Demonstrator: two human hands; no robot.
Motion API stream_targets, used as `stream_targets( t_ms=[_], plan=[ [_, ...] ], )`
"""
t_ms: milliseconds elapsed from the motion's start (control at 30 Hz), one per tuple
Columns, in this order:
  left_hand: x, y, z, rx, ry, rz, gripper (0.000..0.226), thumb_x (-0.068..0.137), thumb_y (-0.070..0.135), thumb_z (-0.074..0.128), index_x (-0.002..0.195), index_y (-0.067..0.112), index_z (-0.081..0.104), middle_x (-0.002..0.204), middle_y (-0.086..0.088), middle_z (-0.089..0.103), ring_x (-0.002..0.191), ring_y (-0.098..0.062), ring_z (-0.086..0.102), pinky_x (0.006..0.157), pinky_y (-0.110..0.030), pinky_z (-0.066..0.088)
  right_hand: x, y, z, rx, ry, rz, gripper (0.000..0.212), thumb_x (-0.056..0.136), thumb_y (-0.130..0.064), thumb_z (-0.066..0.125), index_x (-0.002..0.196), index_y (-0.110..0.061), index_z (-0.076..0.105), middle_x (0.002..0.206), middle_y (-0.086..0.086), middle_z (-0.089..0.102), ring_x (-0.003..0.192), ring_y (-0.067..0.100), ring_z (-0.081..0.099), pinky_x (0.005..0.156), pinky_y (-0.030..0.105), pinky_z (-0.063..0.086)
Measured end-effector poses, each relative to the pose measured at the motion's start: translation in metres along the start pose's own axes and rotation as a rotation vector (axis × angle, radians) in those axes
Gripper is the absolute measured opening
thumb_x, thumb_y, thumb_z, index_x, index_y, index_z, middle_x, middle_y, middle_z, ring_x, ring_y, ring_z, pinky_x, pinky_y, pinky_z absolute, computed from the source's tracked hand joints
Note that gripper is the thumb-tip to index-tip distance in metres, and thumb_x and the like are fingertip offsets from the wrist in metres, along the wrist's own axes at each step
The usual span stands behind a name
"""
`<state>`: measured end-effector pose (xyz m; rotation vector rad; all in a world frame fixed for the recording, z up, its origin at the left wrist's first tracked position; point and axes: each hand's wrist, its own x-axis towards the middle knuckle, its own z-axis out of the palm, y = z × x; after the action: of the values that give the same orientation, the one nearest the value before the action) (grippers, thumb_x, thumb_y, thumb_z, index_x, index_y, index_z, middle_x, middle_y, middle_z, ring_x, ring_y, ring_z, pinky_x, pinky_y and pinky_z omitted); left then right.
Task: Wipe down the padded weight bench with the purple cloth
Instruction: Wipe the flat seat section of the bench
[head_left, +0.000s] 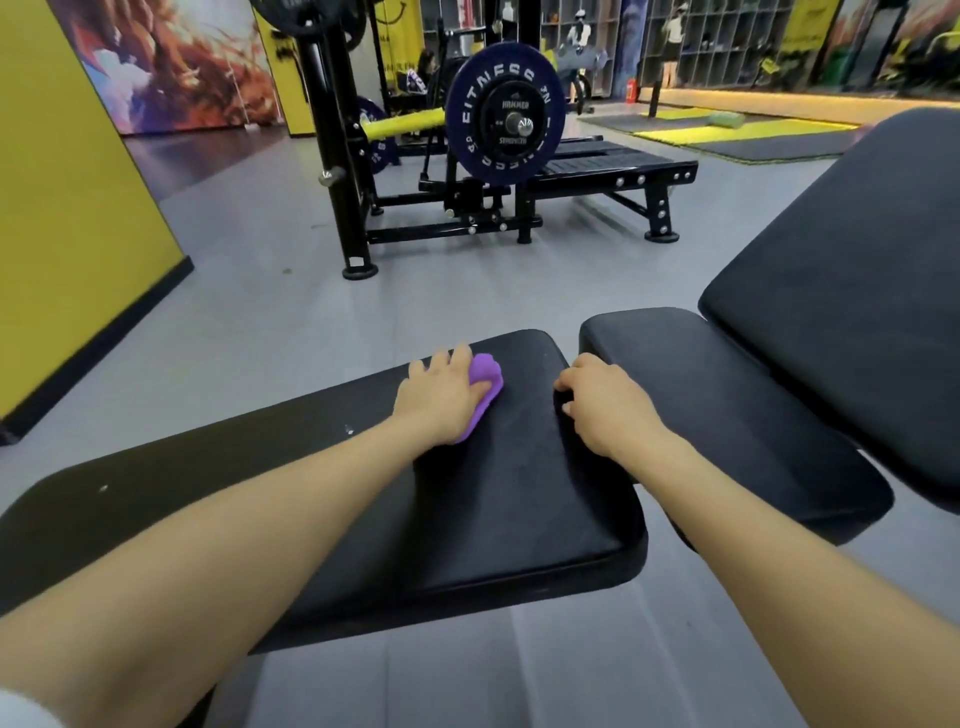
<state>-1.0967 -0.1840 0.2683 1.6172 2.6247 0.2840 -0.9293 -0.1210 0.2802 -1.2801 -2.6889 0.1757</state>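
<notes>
We are wiping the near pad of the weight bench (519, 493), our left hand (441, 397) pressing the bunched purple cloth (485, 387) onto it with fingers curled over the cloth, close to the pad's far edge and just short of the gap before the middle pad (727, 415). Our right hand (605, 400) is bracing on the near pad's edge beside that gap, fingers curled over it and holding nothing else. We are judging the job as only partly done: pale specks are showing toward the near pad's left end, and the middle pad and the raised backrest (857, 312) beyond it are lying away from the cloth, so they likely remain.
</notes>
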Motion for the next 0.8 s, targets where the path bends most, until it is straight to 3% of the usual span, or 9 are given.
stream_targets(
  t_ms=[200, 467, 633, 800],
  plan=[
    [0.019, 0.013, 0.006, 0.023, 0.061, -0.067, 0.044, 0.098, 0.041, 0.034, 0.130, 0.011, 0.032, 0.133, -0.013, 0.041, 0.118, -0.037, 0.039, 0.093, -0.043, 0.038, 0.000, 0.002, -0.002, 0.031, 0.007, 0.010, 0.032, 0.095, -0.005, 0.047, 0.124, -0.012, 0.056, 0.126, 0.007, 0.047, 0.109, 0.030, 0.049, 0.080, 0.035, 0.044],
    [-0.103, 0.020, 0.000, 0.051, 0.019, 0.146, 0.042, 0.097, 0.044, 0.035, 0.125, 0.013, 0.034, 0.122, -0.007, 0.043, 0.101, -0.032, 0.041, 0.089, -0.040, 0.040, -0.008, 0.002, -0.008, 0.060, -0.034, -0.022, 0.030, 0.093, -0.001, 0.045, 0.119, -0.007, 0.060, 0.122, 0.012, 0.047, 0.107, 0.033, 0.051, 0.080, 0.036, 0.045],
    [-0.041, 0.035, 0.001, 0.012, 0.026, 0.000, 0.046, 0.097, 0.043, 0.035, 0.132, 0.014, 0.031, 0.131, -0.012, 0.040, 0.114, -0.038, 0.040, 0.091, -0.044, 0.038, -0.028, 0.003, -0.012, 0.062, -0.066, -0.020, 0.029, 0.092, -0.001, 0.048, 0.118, -0.005, 0.060, 0.123, 0.013, 0.046, 0.109, 0.032, 0.052, 0.088, 0.040, 0.049],
    [-0.026, 0.044, 0.006, -0.009, 0.045, -0.066, 0.045, 0.098, 0.040, 0.035, 0.135, 0.015, 0.029, 0.134, -0.011, 0.038, 0.118, -0.036, 0.038, 0.092, -0.043, 0.037, -0.057, 0.002, -0.007, 0.004, -0.007, -0.002, 0.025, 0.092, 0.001, 0.046, 0.113, -0.005, 0.060, 0.120, 0.012, 0.046, 0.103, 0.031, 0.052, 0.072, 0.033, 0.041]
  ],
)
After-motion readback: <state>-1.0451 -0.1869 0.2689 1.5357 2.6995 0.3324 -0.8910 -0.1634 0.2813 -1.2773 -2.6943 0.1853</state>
